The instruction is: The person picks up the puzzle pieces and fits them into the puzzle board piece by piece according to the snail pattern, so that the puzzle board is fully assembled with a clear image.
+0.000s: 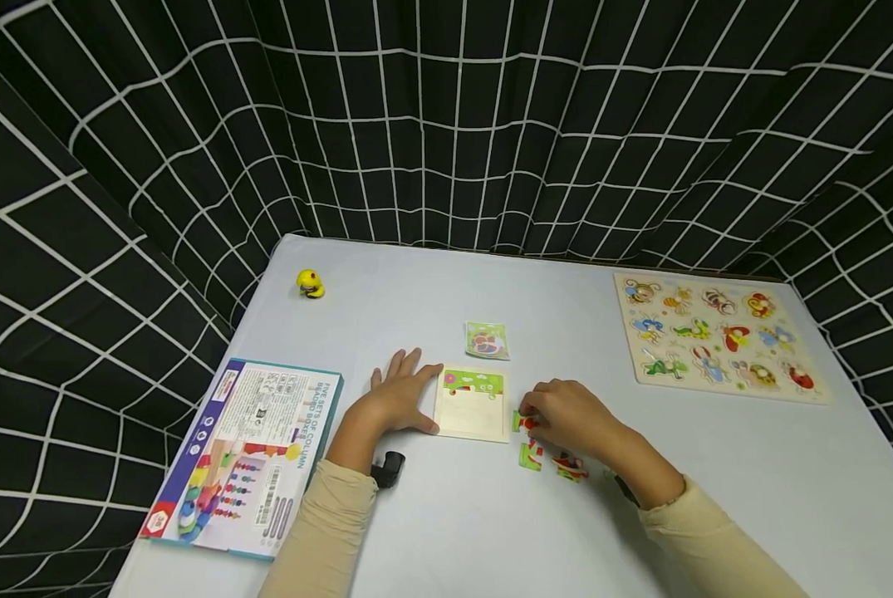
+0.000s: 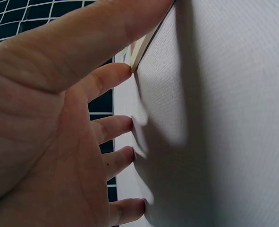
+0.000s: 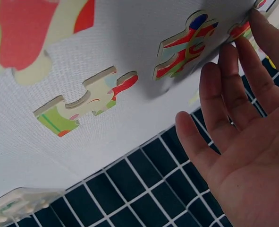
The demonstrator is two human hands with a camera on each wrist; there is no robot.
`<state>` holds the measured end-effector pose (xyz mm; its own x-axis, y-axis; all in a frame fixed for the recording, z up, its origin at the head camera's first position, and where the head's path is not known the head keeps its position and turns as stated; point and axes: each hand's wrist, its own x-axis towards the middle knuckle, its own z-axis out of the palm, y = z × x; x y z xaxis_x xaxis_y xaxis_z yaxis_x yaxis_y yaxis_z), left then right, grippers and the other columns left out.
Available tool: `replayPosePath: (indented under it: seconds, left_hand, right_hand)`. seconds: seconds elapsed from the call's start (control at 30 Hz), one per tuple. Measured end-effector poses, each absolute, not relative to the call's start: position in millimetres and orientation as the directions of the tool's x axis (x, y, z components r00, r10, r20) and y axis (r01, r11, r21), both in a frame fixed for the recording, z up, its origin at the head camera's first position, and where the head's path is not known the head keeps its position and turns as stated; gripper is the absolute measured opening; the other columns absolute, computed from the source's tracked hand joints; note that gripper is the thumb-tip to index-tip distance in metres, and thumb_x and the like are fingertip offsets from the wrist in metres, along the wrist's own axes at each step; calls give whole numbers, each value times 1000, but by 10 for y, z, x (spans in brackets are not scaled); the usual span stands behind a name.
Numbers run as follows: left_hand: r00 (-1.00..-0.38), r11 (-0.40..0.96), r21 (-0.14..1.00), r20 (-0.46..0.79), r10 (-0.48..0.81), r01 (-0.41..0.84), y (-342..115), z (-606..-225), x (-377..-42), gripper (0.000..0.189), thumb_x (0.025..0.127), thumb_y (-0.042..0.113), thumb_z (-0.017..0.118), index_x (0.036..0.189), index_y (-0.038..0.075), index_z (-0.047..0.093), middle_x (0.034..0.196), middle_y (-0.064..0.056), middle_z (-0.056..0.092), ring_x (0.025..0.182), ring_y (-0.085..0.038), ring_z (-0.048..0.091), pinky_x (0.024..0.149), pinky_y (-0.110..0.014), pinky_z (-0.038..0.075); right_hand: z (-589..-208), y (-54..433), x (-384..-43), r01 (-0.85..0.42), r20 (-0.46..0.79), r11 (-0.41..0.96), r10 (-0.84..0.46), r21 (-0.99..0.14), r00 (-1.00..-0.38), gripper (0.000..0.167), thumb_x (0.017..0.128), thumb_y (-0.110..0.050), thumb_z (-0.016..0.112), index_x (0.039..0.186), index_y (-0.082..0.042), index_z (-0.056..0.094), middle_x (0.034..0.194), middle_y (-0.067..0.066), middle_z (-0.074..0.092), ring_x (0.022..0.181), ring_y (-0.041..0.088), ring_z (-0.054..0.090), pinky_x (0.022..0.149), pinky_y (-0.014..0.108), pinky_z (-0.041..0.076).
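Note:
A square wooden puzzle tray (image 1: 473, 415) lies at the middle of the table, with picture pieces (image 1: 483, 383) fitted along its far side. My left hand (image 1: 395, 400) has its fingers spread, the thumb and index fingertip touching the tray's left edge. To the tray's right, my right hand (image 1: 575, 419) pinches a green and red puzzle piece (image 1: 519, 422) at the table, partly hidden by the fingers. Loose puzzle pieces (image 1: 530, 456) lie just below this hand; the right wrist view shows a red and blue striped piece (image 3: 186, 47) and a cream and green one (image 3: 89, 97).
Beyond the tray lies a small picture card (image 1: 487, 340). A boxed toy set (image 1: 267, 448) is at left, a yellow toy figure (image 1: 310, 283) at the far left. An insect puzzle board (image 1: 715, 340) lies at the far right. Black grid-patterned curtains (image 1: 446, 124) surround the table.

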<state>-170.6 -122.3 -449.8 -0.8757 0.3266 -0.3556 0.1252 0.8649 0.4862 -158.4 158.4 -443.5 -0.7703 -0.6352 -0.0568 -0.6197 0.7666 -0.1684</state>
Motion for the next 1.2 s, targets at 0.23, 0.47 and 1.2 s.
replayPosePath:
  seconds: [0.23,0.47,1.2]
  left_hand:
    - [-873,866,486,-362,325,121,-1221,-4497,-1724,96,70,33,87,151,23,36,163,-13,6,150,-36,-4,113,-67,4]
    - [-871,881,454,-371,323,134,-1186,-4468,-1749,96,69,34,87,150,23,36,163,-12,9,150,-36,-1,113,-67,7]
    - [-871,880,457,-372,321,129,-1203,-4480,-1733,95,71,36,86,151,24,35,163,-12,9,150,-35,-1,113,-67,8]
  right_hand:
    - [-4392,1585,-1598,-647,-38,752,-655,-122,-755,23,73,-21,85,91,-14,73,85,-6,67,77,12,59,77,38,51]
    - [-4337,1475,-1668,-678,31,727,-680,-105,-733,25,73,-21,85,94,-13,73,86,-5,68,77,12,60,78,40,52]
    - [-4417,735,-1800,-747,15,662,-748,-62,-664,26,83,-23,77,109,-18,74,101,2,71,97,22,65,95,46,48]
